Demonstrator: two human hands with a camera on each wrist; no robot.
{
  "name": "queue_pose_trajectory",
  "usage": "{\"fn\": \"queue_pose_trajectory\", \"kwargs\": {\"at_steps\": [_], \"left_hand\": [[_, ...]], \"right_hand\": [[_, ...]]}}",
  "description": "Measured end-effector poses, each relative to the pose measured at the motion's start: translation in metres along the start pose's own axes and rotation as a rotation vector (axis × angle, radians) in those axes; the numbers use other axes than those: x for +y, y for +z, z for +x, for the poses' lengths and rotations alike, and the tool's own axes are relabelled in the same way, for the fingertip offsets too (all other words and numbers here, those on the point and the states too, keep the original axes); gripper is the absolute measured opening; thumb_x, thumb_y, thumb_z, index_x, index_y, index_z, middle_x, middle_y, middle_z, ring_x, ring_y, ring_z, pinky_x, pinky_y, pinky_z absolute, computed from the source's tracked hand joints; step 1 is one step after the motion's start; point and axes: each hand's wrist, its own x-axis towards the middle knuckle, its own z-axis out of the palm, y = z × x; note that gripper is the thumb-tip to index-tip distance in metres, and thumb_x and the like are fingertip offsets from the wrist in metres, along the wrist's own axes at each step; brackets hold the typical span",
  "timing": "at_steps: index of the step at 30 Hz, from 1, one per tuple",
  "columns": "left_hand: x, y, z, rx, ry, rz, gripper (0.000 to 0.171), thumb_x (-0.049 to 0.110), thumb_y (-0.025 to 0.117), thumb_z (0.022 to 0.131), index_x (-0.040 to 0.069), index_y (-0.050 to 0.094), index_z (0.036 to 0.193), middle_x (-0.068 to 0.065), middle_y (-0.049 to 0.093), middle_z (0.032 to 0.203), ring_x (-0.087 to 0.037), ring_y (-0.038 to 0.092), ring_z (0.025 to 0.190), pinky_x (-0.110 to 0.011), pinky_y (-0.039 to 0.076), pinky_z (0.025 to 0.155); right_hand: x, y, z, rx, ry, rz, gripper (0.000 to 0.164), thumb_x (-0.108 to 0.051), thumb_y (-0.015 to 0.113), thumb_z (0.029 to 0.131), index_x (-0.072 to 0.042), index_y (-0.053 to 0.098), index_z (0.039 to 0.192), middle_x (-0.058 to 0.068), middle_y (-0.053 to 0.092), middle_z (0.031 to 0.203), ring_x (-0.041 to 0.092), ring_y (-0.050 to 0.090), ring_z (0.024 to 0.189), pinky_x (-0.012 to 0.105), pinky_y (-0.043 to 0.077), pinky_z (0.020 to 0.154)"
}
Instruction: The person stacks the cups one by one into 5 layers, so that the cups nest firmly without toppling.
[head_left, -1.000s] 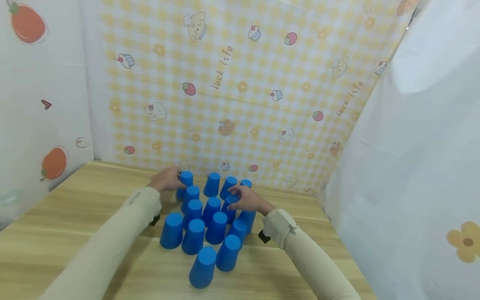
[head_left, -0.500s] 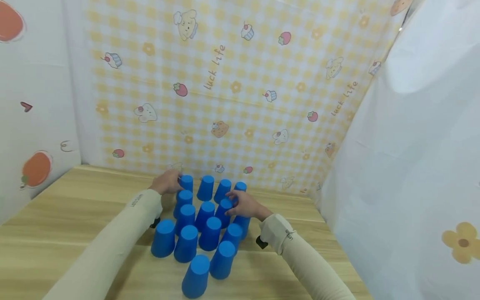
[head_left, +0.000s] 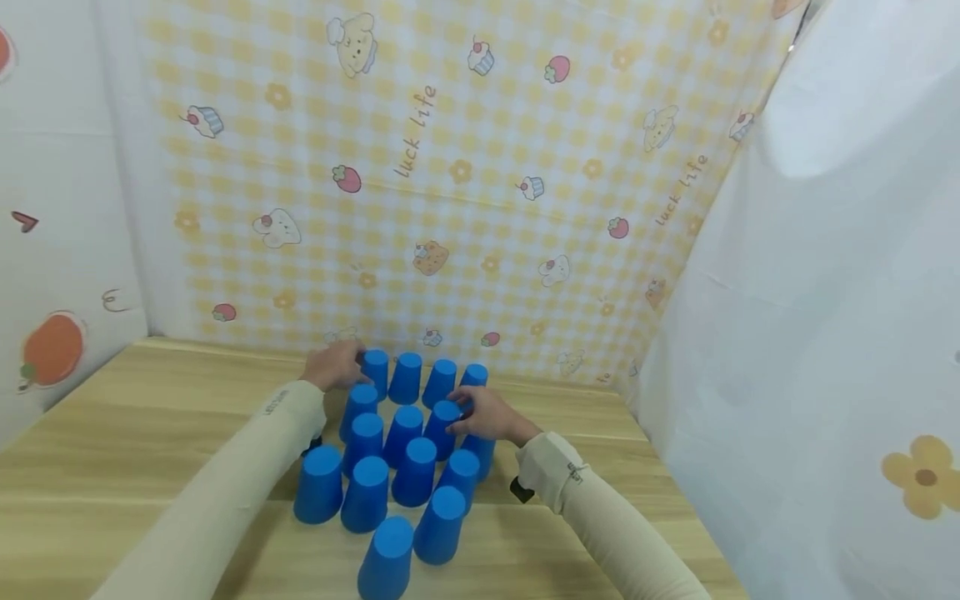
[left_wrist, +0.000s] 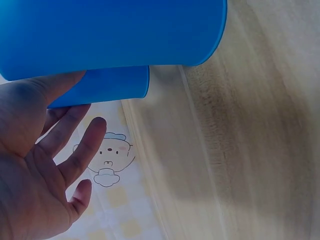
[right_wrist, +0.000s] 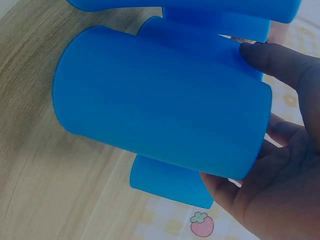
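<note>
Several blue cups stand upside down in loose rows on the wooden table. In the head view my left hand [head_left: 332,365] holds the back-left cup [head_left: 377,371] from its left side. The left wrist view shows that hand's thumb along a cup [left_wrist: 117,85], with the ring and little fingers spread away. My right hand [head_left: 489,413] reaches over the group's right side, thumb and fingers curved around the upper part of a middle cup [head_left: 439,435]. In the right wrist view a nearer cup [right_wrist: 160,102] hides part of those fingers, while the thumb tip rests at the held cup's edge.
The front cup [head_left: 386,560] stands closest to the camera on the wooden table [head_left: 157,433]. Behind the table hangs a yellow checked cloth [head_left: 315,267] with cartoon prints. White cloth [head_left: 817,333] closes off the right side.
The back-left cup has moved right, close to its neighbour, with my left hand. My right hand stays at the same cup. The head view has shifted, so the whole group appears further left and lower.
</note>
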Motion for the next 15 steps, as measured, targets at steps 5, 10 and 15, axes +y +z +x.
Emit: {"fn": "queue_pose_trajectory", "kwargs": {"at_steps": [5, 10, 15], "left_hand": [[-0.003, -0.001, -0.001, -0.019, 0.005, -0.005, 0.051, 0.023, 0.079, 0.084, 0.000, 0.060, 0.125, -0.021, 0.063, 0.125, -0.044, 0.053, 0.119, -0.073, 0.024, 0.103], [-0.002, -0.013, -0.004, -0.047, 0.006, -0.013, 0.066, 0.025, 0.076, 0.085, -0.002, 0.049, 0.138, -0.022, 0.055, 0.138, -0.045, 0.046, 0.129, -0.073, 0.018, 0.105], [-0.004, -0.029, -0.023, 0.023, 0.054, 0.007, 0.062, 0.027, 0.062, 0.092, -0.001, 0.044, 0.144, -0.020, 0.053, 0.142, -0.046, 0.043, 0.131, -0.076, 0.015, 0.103]], "right_hand": [[0.001, 0.003, 0.001, -0.007, -0.014, -0.001, 0.042, -0.014, 0.076, 0.088, -0.003, 0.060, 0.125, 0.014, 0.064, 0.119, 0.030, 0.067, 0.103, 0.040, 0.057, 0.085], [0.006, 0.002, 0.005, 0.005, -0.008, -0.023, 0.040, -0.017, 0.076, 0.089, -0.005, 0.061, 0.124, 0.013, 0.065, 0.119, 0.026, 0.067, 0.101, 0.038, 0.057, 0.084], [0.008, 0.002, 0.003, 0.030, 0.015, 0.002, 0.043, -0.018, 0.075, 0.089, -0.003, 0.059, 0.126, 0.014, 0.063, 0.121, 0.030, 0.065, 0.106, 0.043, 0.055, 0.088]]}}
